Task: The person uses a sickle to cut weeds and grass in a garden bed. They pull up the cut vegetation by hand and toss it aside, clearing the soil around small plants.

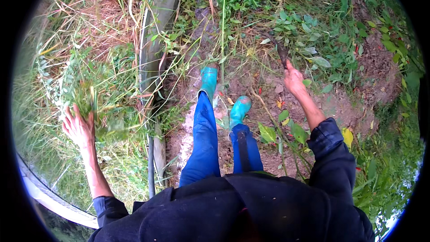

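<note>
My left hand [80, 127] is out at the left with its fingers spread over tall grass. Just past the fingertips is a blurred clump of green weeds [82, 97], and no firm grip on it shows. My right hand [293, 78] is closed around the handle of a dark hand tool [282, 52]. The tool points away from me, and its far end is partly hidden among low leafy weeds [302, 27], so its exact shape is unclear. Dry and green cut-looking stalks [255, 53] lie around that end.
A long grey edging strip [161, 23] runs along my left, with a dark pipe [151, 164] near its closer end. My green rubber boots [209, 80] stand on muddy soil [268, 90]. Small red fruits [260, 90] dot the soil. Leafy plants [396, 43] grow at the right.
</note>
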The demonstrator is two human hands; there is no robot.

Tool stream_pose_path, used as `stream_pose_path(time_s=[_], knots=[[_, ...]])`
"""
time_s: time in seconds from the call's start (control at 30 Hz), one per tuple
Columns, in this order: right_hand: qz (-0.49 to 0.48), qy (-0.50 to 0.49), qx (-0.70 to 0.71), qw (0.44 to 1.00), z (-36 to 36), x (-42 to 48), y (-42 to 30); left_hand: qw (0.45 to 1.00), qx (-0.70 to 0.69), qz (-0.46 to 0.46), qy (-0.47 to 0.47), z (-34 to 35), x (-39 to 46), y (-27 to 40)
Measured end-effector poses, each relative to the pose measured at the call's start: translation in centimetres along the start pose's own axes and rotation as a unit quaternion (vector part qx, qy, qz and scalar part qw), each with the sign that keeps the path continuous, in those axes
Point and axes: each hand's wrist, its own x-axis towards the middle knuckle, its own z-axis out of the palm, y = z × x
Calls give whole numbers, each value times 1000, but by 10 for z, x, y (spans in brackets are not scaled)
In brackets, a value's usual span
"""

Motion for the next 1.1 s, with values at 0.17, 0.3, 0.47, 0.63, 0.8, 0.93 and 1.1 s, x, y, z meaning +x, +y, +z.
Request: stream_pose_path(time_s=[0.17,0.3,0.47,0.63,0.8,0.93,1.1], knots=[[36,-40,-7,999,23,9,-26,797,-492,215,277,-107,46,141],[134,-139,89,977,38,23,-48,802,-433,364,189,-98,95,276],[44,-217,148,964,95,23,-61,812,-511,66,-273,-26,136,347],[-38,-134,105,985,90,-16,-142,509,-691,134,-495,56,92,419],[-43,-133,122,983,66,-27,-148,671,-546,89,-493,16,78,438],[-116,-117,72,984,57,-36,-122,526,-689,58,-495,12,71,443],[-128,-189,-67,971,18,-63,-105,649,-555,295,-429,6,69,445]])
